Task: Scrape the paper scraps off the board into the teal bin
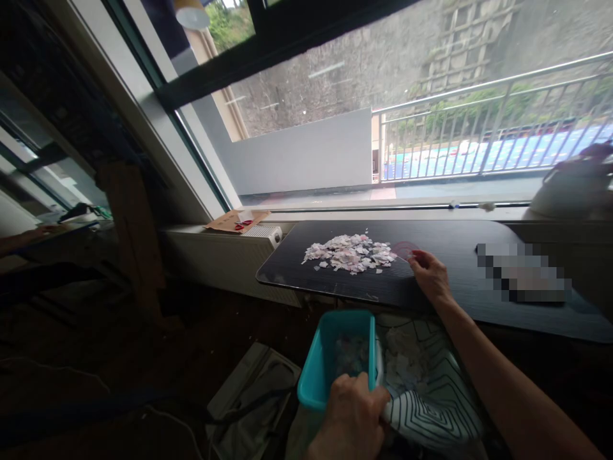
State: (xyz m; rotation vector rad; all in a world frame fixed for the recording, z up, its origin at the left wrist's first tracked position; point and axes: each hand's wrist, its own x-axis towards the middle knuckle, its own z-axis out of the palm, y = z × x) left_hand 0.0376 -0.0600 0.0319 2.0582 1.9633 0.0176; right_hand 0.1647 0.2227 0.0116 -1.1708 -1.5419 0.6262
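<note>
A loose heap of small torn white and pinkish paper scraps [352,253] lies on the dark table [460,255]. Just right of the heap, my right hand [431,271] pinches a thin, see-through pinkish round piece [405,249] by its edge. This piece touches or nearly touches the nearest scraps. Below the table edge, my left hand [352,409] is closed over the near rim of a teal plastic bin [313,374], which has some scraps inside. Against the bin's right side is a white bag with black lines [431,412], also with paper pieces in it.
Cardboard [232,221] with a red-handled item lies on the sill beside a radiator [263,237]. A pixelated object [527,275] rests at the table's right. A whitish object [569,188] stands by the window. A pale flat box [253,396] and cables are on the dark floor.
</note>
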